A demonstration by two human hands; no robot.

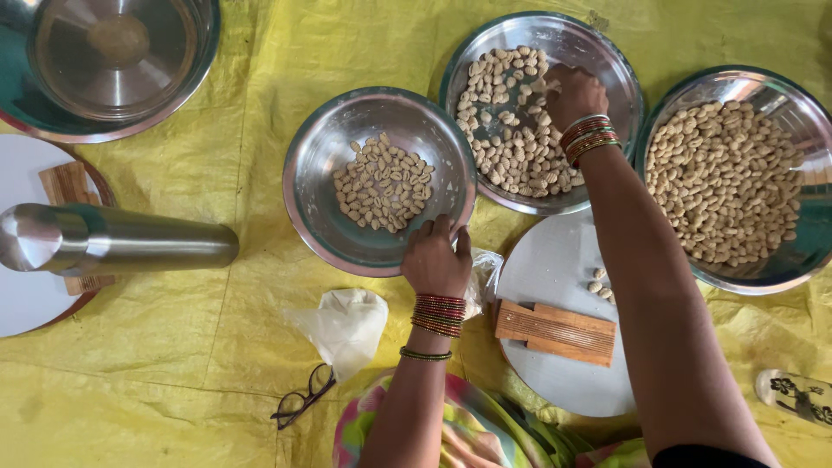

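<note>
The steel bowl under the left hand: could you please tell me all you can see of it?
The bowl is round, shiny steel with a wide rim, upright on the yellow sheet. A small heap of pale ridged dough shells covers its bottom. The left hand grips its near rim. Its far edge meets a fuller bowl.

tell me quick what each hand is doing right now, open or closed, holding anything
left hand: fingers curled over the rim of the middle steel bowl, gripping it.
right hand: closed, reaching into the second steel bowl of shaped dough pieces; contents of hand cannot be told.
</note>
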